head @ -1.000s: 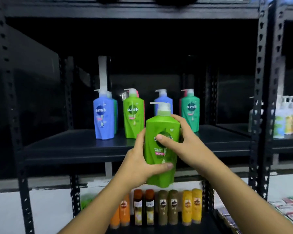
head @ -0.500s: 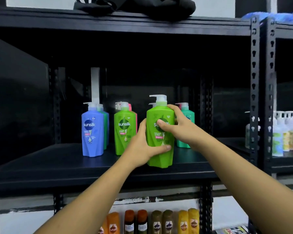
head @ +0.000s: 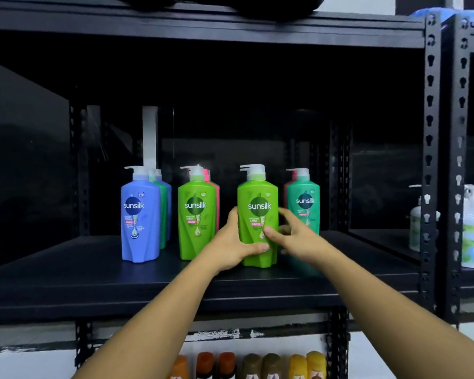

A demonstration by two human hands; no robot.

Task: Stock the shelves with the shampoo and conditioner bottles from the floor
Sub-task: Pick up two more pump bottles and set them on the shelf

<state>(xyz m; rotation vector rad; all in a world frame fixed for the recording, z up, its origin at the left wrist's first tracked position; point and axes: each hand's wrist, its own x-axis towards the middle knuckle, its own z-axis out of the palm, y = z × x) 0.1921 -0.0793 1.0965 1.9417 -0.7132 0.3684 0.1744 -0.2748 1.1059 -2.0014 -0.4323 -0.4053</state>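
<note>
Lime-green Sunsilk shampoo bottle stands on the black shelf, left hand gripping its lower side, blurred right hand spread loosely alongside.

Lime-green bottle upright on black shelf, third in a front row of 4 pump bottles: blue bottle at left, green bottle next, teal bottle at right. More bottles stand behind, partly hidden. Left hand grips the lime-green bottle low on its left side, thumb across the front. Right hand blurred, fingers spread, thumb tip at the label; contact unclear. Orange, brown and yellow bottles on the tier below.
</note>
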